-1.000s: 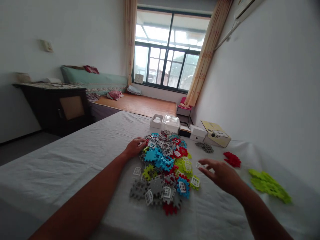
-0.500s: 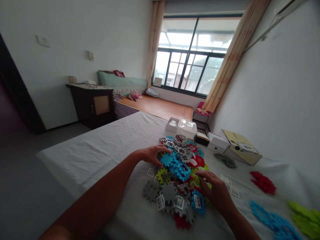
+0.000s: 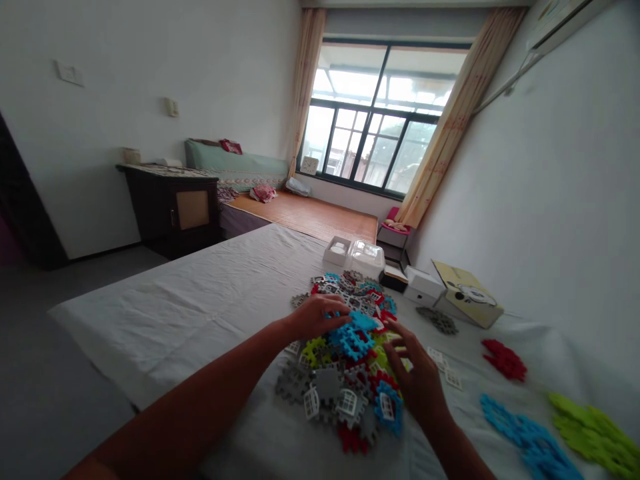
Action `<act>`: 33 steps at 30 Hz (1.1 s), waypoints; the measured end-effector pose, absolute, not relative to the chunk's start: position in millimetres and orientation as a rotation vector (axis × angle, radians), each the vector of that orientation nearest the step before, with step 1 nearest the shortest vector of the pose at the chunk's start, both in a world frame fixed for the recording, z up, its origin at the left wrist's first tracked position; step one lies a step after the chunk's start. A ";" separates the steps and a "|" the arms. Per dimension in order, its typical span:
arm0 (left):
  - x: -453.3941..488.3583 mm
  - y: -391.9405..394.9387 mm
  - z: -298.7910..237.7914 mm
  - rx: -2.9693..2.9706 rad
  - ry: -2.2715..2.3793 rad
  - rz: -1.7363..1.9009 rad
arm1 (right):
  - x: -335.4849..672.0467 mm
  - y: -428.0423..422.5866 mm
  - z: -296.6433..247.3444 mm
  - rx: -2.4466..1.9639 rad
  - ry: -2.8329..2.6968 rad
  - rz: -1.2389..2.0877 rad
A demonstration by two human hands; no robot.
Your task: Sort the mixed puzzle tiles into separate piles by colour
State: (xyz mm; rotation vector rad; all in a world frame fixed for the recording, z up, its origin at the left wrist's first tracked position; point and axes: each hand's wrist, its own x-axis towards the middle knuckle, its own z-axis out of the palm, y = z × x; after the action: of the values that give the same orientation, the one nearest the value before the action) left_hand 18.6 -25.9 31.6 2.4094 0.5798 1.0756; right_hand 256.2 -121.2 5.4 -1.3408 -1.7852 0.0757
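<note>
Tabletop: covered by a pale, creased cloth [image 3: 200, 300], running out under both hands.
Heap: mixed toothed plastic pieces [image 3: 354, 341], lying below and between the hands; grey pieces [image 3: 327, 385] and white window-shaped ones [image 3: 347, 403] at its near end.
Blue group: toothed pieces [image 3: 533, 430] to the right of the right hand and nearer, with a green group [image 3: 590, 420] farther right.
Right hand: fingers parted and bent [image 3: 419, 373], over the heap's right edge; no held piece shows.
Left hand: thumb and fingers [image 3: 317, 319] seem pinched on the near side of a blue piece.
Blue piece: tilted just right of the left fingertips [image 3: 364, 321], before the right fingers. Step in hand, as judged: drawing it off the heap. Next move seems to call for the right fingers to close on its free edge before the left lets go.
White window pieces: a short row [image 3: 454, 379] just right of the right hand.
Red group: farther right [image 3: 504, 360].
Grey group: beyond the right hand [image 3: 437, 320].
Boxes: a yellow one [image 3: 465, 293], a white one [image 3: 424, 287] and a clear container [image 3: 366, 259], past both hands.
Window: far beyond them [image 3: 370, 133].
</note>
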 end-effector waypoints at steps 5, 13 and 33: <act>35.0 -43.1 25.6 2.568 0.468 0.942 | 246.5 -123.4 12.0 -1.231 -1.878 0.042; 22.1 -27.4 29.4 2.536 0.703 1.037 | 371.1 -122.1 37.1 -1.840 -1.761 0.096; 13.5 -12.0 18.6 2.584 0.810 1.101 | 386.5 -112.4 8.3 -1.817 -1.939 -0.164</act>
State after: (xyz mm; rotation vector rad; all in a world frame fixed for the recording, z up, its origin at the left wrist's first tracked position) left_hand 13.5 -12.0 18.6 2.5837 0.8097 1.1013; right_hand 386.5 -112.4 8.3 -1.8166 -1.9390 -0.1642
